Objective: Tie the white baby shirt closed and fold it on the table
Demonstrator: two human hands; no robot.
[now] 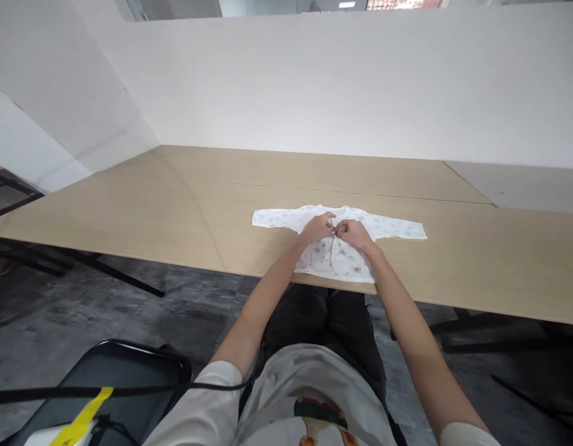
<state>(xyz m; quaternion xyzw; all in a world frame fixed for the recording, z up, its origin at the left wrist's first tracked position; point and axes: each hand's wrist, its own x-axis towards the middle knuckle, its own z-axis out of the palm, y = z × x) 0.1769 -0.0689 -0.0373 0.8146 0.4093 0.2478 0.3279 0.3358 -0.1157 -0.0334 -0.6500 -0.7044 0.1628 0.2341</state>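
Observation:
A small white baby shirt (346,263) with a faint printed pattern lies spread flat on the table, both sleeves stretched out sideways. Its front opening runs down the middle, and the lower hem comes close to the table's front edge. My left hand (319,227) is closed in a pinch on the shirt's front, left of the opening. Just to its right, my right hand (354,233) pinches the other side of the opening. The fingertips nearly meet at the middle of the chest. Whatever small fastening lies between them is too small to make out.
The light wood table (174,204) reaches to a white wall (314,87) at the back. A black chair (123,371) stands at the lower left, bearing a white object with a yellow strap (84,418). A black cable (151,391) crosses in front of it to my body.

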